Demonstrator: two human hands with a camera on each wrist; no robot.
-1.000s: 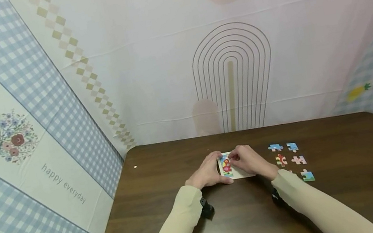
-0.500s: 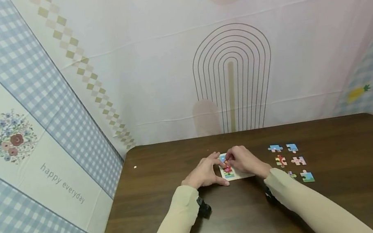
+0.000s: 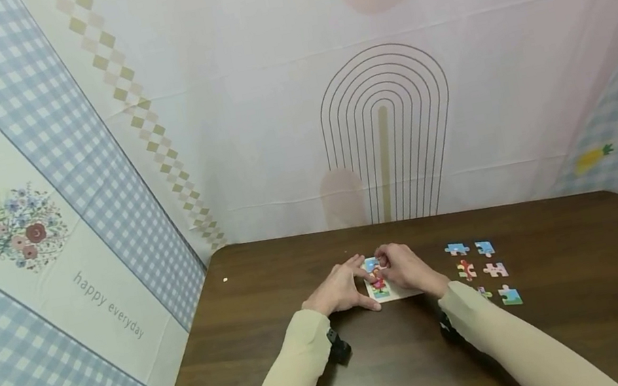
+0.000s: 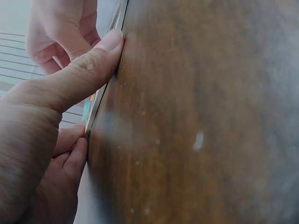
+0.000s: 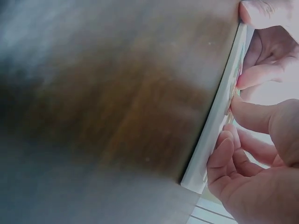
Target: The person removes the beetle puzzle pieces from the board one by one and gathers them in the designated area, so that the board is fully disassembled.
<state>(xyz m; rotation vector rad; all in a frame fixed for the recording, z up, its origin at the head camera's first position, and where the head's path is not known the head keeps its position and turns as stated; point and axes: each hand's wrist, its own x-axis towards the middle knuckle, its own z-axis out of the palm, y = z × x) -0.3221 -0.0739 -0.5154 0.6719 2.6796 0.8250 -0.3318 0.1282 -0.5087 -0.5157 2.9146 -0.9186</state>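
Observation:
A small cream puzzle board [image 3: 399, 293] lies flat on the table, with a coloured picture [image 3: 379, 287] of fitted pieces at its left end. My left hand [image 3: 338, 288] holds the board's left end, thumb at the near edge and fingers toward the far edge. One left finger reaches over the picture. My right hand [image 3: 411, 269] is over the board, its thumb and fingers together at the picture's right side. A puzzle piece [image 5: 228, 113] seems pinched there, mostly hidden by the fingers. In the right wrist view, the board's pale side [image 5: 212, 135] shows below both hands.
Several loose jigsaw pieces lie right of the board, among them a blue piece [image 3: 457, 249], a pink piece [image 3: 495, 270] and a green-and-blue piece [image 3: 510, 295]. The brown table [image 3: 273, 268] ends at a printed cloth [image 3: 266, 159] behind. A white speck [image 3: 225, 279] lies at the left.
My right hand has moved left over the board to the picture. The left hand has shifted slightly left, and one of its fingers now reaches over the picture.

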